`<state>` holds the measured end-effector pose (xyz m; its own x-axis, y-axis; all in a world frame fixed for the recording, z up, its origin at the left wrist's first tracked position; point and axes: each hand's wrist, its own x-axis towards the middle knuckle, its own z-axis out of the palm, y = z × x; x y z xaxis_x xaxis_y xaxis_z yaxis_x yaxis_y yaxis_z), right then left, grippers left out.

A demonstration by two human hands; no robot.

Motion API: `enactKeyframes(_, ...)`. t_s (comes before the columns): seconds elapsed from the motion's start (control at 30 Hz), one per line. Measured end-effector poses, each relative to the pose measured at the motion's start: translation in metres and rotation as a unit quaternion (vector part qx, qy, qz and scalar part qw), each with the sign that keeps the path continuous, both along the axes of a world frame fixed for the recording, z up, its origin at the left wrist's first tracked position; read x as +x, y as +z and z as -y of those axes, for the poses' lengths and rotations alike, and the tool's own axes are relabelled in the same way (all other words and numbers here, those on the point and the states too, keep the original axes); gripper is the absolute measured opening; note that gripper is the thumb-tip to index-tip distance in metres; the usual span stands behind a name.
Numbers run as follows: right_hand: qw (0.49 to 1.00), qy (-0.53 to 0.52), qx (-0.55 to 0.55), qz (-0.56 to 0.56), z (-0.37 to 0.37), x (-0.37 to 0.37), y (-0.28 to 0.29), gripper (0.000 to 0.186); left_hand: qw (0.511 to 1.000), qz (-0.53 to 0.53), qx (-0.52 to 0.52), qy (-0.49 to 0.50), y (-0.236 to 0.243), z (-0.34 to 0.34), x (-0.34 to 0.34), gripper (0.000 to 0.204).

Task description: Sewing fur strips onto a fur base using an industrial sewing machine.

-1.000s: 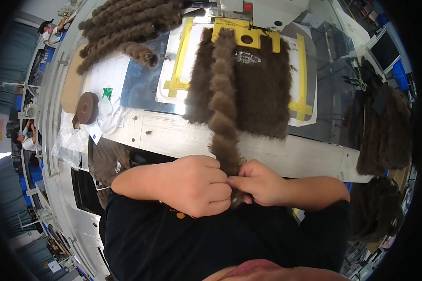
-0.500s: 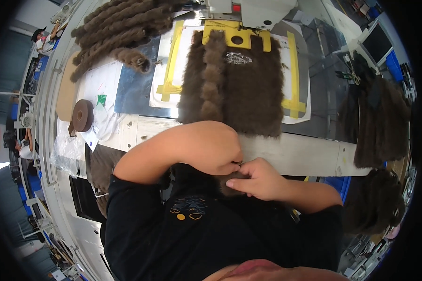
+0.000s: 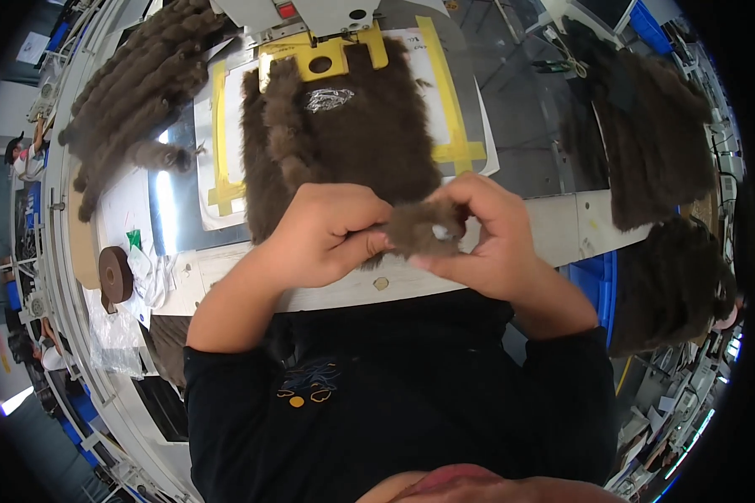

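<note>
Head view: the left hand (image 3: 329, 235) and right hand (image 3: 499, 239) are both clamped on a brown fur strip (image 3: 411, 233) (a white patch (image 3: 439, 231) shows near its right end), above the counter (image 3: 428, 282); beyond lies a dark fur panel (image 3: 369, 138), its far edge at the yellow plate (image 3: 338, 63).

- I have the fur piece (image 3: 418, 233) at centre, above the counter (image 3: 562, 230)
- fur panel (image 3: 369, 142) upper centre, behind it
- fur rolls (image 3: 143, 92) upper left
- tape roll (image 3: 117, 275) left
</note>
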<state>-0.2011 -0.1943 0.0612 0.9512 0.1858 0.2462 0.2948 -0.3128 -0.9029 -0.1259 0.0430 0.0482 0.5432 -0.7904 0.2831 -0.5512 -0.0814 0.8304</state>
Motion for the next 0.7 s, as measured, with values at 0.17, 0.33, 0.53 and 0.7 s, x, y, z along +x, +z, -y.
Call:
enactKeyframes(0.17, 0.994, 0.03, 0.092, 0.059, -0.015, 0.001, -0.017, 0.045, 0.998, 0.016, -0.056, 0.031, -0.01, 0.003, -0.007, 0.014)
enactKeyframes(0.33, 0.993, -0.005, 0.086, 0.079, -0.021, 0.005, -0.008, 0.03, 0.993, 0.033, -0.094, 0.067, -0.01, 0.004, -0.007, 0.012)
enactKeyframes(0.53, 0.997, -0.027, 0.035, 0.069, -0.01, 0.022, 0.004, 0.018, 0.996, -0.004, -0.04, 0.076, -0.004, 0.01, 0.002, 0.015)
enactKeyframes(0.7, 0.997, -0.048, -0.004, 0.056, 0.01, 0.068, -0.003, 0.016, 0.981, -0.18, 0.045, 0.052, 0.008, 0.015, 0.051, 0.023)
